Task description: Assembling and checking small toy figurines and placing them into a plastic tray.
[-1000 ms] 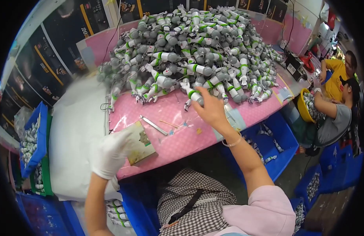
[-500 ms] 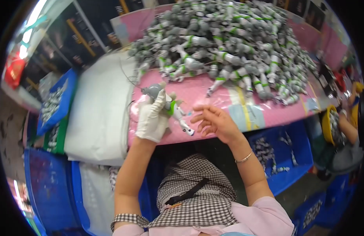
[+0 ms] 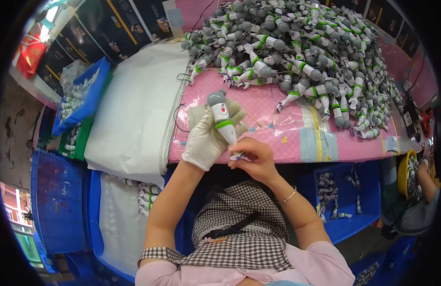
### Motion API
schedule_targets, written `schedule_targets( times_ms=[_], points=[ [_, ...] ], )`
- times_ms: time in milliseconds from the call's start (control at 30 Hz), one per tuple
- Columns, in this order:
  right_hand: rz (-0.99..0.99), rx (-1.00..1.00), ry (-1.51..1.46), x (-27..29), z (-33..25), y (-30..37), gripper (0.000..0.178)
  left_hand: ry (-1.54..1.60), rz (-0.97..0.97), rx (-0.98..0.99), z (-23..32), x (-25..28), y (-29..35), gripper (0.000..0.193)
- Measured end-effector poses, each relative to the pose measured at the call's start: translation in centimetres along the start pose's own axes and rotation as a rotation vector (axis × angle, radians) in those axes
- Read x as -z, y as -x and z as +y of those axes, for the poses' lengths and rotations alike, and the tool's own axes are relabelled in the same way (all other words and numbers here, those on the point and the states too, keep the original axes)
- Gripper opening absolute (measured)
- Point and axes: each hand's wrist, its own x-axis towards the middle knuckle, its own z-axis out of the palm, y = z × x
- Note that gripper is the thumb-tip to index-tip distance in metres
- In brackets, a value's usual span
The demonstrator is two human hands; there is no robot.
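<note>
A toy figure's arm, white with a grey ball at the top, a red button and a green band, lies slanted across my left palm. My left hand, in a white glove, is closed around it with the thumb along its side. Bare and pinched, my right hand grips the small white hand piece at the arm's lower end, largely covered by my fingers. Beyond both hands rises a big heap of similar toy arms in grey, white and green.
The table has a pink patterned cover with tape strips at the right. White sheeting lies to the left, beside a blue bin of parts. Another blue bin sits below right. A co-worker's arm reaches to a yellow bucket.
My right hand, apart with spread fingers before, has come in and closed on the toy arm's lower end. The toy arm has turned, and its red button now shows.
</note>
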Motion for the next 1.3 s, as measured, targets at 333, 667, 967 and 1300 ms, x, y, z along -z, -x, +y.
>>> schedule_targets(
  times_ms=[333,667,967,1300],
  points=[
    [0.261,-0.577,0.256,2.8,-2.7,-3.9,0.026,-0.122,0.051,0.152,0.0,4.0,3.8,0.054],
    [0.396,-0.67,-0.234,3.3,-0.7,-5.4,0.029,-0.647,0.136,0.265,-0.8,4.7,7.3,0.049],
    [0.027,-0.462,0.63,4.1,3.5,-6.4,0.021,-0.785,0.252,0.181,-0.2,3.9,7.1,0.03],
    [-0.158,-0.781,0.389,5.0,3.6,-8.6,0.02,-0.364,0.28,0.11,0.8,4.2,5.4,0.043]
  ],
)
